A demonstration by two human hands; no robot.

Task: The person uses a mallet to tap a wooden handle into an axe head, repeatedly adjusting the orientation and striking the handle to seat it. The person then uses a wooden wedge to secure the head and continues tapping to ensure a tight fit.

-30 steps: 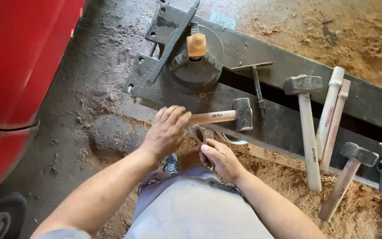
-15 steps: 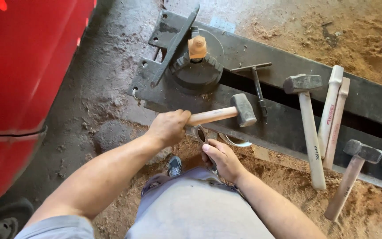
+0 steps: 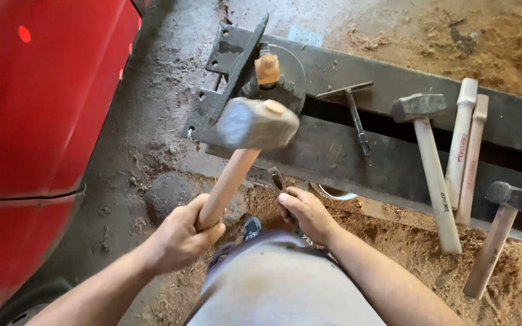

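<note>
Left hand wrapped tight round a wooden-handled sledgehammer, head up over the dark steel beam. Right hand closed on tongs by the beam edge.

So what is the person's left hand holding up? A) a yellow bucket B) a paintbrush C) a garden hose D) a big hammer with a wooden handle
D: the left hand is wrapped around the pale wooden handle of a big hammer, whose grey metal head is lifted above the dark steel beam, while the right hand grips a small metal tool down by the beam's edge.
</note>
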